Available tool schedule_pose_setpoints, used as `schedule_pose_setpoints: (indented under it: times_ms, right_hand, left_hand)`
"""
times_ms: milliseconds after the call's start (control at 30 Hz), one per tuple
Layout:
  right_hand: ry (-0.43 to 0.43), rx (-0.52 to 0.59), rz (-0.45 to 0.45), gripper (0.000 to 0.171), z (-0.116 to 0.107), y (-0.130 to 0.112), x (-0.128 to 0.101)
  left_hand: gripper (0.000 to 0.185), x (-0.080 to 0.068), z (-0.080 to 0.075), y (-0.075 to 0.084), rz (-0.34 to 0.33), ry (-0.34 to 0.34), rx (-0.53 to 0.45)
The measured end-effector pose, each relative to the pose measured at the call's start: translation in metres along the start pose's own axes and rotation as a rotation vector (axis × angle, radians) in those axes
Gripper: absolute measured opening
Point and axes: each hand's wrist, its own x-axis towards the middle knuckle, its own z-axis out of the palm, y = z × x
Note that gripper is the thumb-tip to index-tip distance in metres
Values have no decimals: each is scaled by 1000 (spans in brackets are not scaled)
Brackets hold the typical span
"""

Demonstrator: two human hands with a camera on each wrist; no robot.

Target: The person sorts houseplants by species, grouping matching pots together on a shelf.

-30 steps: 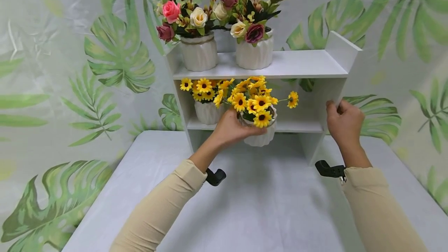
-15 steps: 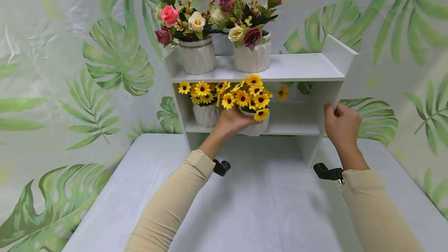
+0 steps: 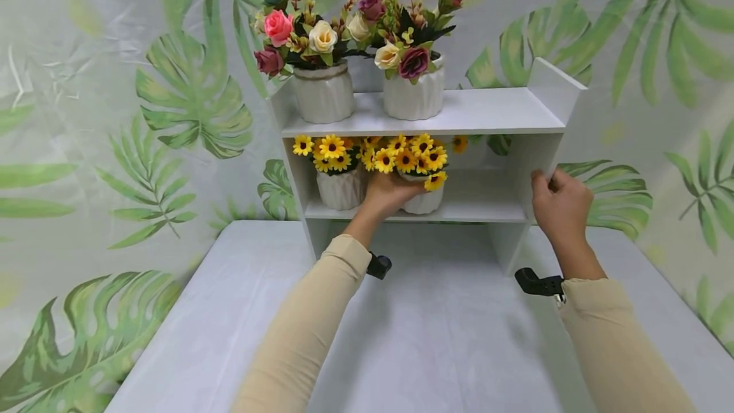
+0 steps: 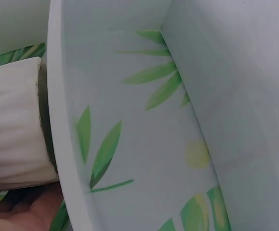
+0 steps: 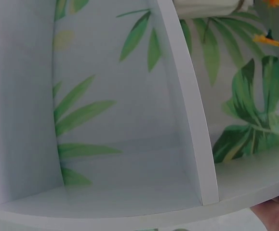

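Observation:
In the head view my left hand [image 3: 391,194] grips a white ribbed flowerpot [image 3: 425,203] of yellow artificial sunflowers [image 3: 406,159], thumb across its front. This pot is at the shelf rack's middle board [image 3: 487,202]; whether its base touches the board I cannot tell. The left wrist view shows part of a white pot [image 4: 14,125] with the hand [image 4: 31,211] against it. My right hand [image 3: 562,199] holds the right side panel [image 3: 533,164] of the white shelf rack, fingers curled at its edge. Only a bit of that hand [image 5: 278,211] enters the right wrist view.
A second sunflower pot [image 3: 339,190] stands left of the gripped one. Two white pots, the left [image 3: 324,94] and the right [image 3: 414,91], bear artificial roses on the top board [image 3: 493,107]. The rack stands on a white-covered table [image 3: 436,336] before a leaf-print backdrop [image 3: 648,113].
My left hand has carried the sunflower pot back and down from in front of the rack onto or just over the middle board. The right hand keeps its hold on the side panel.

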Motion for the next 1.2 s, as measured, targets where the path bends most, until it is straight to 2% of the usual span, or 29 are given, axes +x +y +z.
schedule_pose_setpoints:
  times_ms: [33,100,233,333,467,567,667,800,900,967,1067,1133,1200]
  right_hand:
    - [-1,-1,2,39,0,0,0]
    - [2,-5,8,38,0,0,-1]
    - [-6,-15,26,37,0,0,-3]
    - [-10,-16,18,38,0,0,-3]
    - [-4,-14,11,40,1,-1,-1]
    - [-9,-11,16,40,3,-3,-1]
    - [-22,-5,22,39,6,-4,1]
    - [-31,25,42,37,9,-5,2]
    - [-49,50,79,37,11,-5,2]
    - [-91,63,143,37,11,-6,3]
    - [-191,100,271,41,6,-6,1]
    - [-255,118,336,47,-1,-7,-2]
    - [-282,115,352,52,-9,-9,-8]
  left_hand:
    - [74,0,2,-1,0,13,0]
    - [85,1,3,-5,34,74,205]
    - [92,2,5,-9,36,110,290]
    - [94,1,4,-10,34,131,315]
    - [90,1,2,-8,23,100,274]
    - [86,0,-1,-6,-11,55,269]
    - [80,-4,-6,-1,-73,1,313]
    - [81,-17,-16,10,-194,-50,437]
    - [87,-31,-23,14,-241,-41,507]
    - [88,-43,-27,15,-230,-17,526]
    - [80,-67,-30,16,-159,18,551]
    - [74,-85,-31,16,-85,34,595]
    - [68,-103,-31,14,12,37,676]
